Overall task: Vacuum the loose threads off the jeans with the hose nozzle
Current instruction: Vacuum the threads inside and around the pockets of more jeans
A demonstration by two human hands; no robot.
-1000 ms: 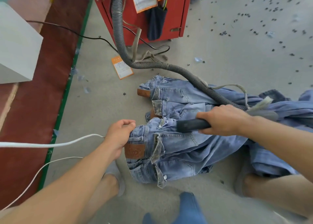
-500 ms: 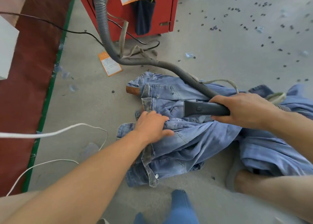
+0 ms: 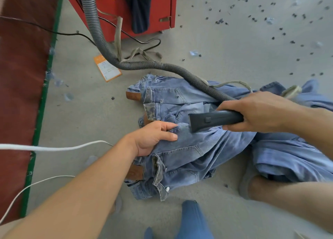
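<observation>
Grey concrete floor carries 1 heap of jeans near its middle, below the red machine. Left hand grips a denim fold; right hand wraps the nozzle, lying left-right, mouth leftward on the cloth. Suction could swallow loose denim and clog.

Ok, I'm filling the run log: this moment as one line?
left hand grips jeans | right hand holds nozzle | nozzle mouth at denim
</observation>
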